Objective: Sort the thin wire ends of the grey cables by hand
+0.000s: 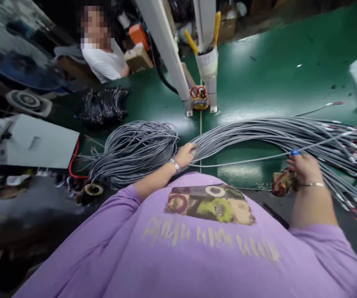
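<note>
- A dark green, glossy tabletop (290, 74) stretches across a cluttered workroom; beyond its far edge, at the upper left, is a person in a white top (102, 62).
- The long bundle of thin grey cables (243, 129) lies along the near side of the tabletop, looped in a loose coil at the left and fanning out at the right into many ends with white and red tips.
- The left hand (186, 154), with a silver link band at its wrist, is partly closed, its fingers curled over the bundle just beside the coil; how tightly it grips cannot be told.
- The right hand (304, 165) is nearly closed, fingertips pinched on a single grey cable (247, 161), with a small bright blue piece (295, 152) at the fingertips and a thin bracelet at the wrist.
- That cable runs almost straight between the two hands, apart from the bundle for much of its length, then crosses over the fanned cables beyond the right hand.
- Behind the bundle, two pale upright posts meet the tabletop; a whitish holder (208, 64) with yellow handles sticking up is against one of them.
- At the far left lies a pile of short black cables (104, 105), near the coil.
</note>
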`<action>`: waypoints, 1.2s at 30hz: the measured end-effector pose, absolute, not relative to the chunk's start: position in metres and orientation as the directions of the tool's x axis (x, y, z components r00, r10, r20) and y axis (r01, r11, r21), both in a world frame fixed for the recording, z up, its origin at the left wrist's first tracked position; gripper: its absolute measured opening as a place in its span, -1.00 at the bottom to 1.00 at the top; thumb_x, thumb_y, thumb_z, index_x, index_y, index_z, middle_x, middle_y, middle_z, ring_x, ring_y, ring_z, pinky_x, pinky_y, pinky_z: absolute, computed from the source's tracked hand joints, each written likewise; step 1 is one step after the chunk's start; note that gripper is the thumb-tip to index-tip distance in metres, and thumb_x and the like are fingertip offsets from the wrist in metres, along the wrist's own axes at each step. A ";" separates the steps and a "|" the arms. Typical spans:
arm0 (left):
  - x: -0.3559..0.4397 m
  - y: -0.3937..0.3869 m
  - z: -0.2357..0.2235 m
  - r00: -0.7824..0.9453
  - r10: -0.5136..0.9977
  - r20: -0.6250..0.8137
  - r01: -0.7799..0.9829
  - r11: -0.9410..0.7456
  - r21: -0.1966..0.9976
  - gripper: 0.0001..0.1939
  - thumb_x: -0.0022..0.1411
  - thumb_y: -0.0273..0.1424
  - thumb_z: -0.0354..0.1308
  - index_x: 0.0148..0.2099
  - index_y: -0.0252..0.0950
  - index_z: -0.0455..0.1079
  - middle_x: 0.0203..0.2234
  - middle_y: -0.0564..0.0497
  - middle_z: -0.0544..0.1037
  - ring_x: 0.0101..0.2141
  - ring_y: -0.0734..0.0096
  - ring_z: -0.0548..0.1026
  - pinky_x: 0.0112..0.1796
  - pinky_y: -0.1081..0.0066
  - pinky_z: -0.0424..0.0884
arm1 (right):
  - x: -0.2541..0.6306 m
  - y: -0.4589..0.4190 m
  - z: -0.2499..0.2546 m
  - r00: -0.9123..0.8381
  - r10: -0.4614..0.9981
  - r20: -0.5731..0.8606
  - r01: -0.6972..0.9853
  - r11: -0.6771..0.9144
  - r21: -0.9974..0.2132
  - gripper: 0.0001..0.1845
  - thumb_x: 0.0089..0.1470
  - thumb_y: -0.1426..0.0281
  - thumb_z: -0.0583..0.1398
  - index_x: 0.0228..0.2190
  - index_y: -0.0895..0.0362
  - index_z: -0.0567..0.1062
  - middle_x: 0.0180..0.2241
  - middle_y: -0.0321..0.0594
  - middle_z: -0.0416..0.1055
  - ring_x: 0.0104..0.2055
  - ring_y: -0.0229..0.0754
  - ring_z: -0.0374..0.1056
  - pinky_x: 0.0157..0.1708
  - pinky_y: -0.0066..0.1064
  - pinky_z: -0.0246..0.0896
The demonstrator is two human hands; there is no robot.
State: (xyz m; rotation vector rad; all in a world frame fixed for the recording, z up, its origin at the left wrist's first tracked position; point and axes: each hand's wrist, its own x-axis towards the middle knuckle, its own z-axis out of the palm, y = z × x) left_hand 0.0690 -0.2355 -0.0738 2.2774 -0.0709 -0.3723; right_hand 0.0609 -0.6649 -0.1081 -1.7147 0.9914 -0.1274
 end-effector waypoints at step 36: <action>0.086 -0.253 -0.118 0.856 -0.275 -0.438 0.027 -0.822 0.569 -0.67 0.33 -0.24 0.07 0.03 -0.27 0.46 -0.12 -0.10 0.63 -0.08 0.27 0.56 -0.02 0.35 0.42 | 0.046 -0.472 -0.172 0.697 -0.038 -0.716 -0.531 0.645 -0.550 -0.69 0.21 0.07 0.18 -0.27 0.07 0.42 -0.32 -0.17 0.56 -0.29 -0.20 0.51 -0.31 -0.42 0.40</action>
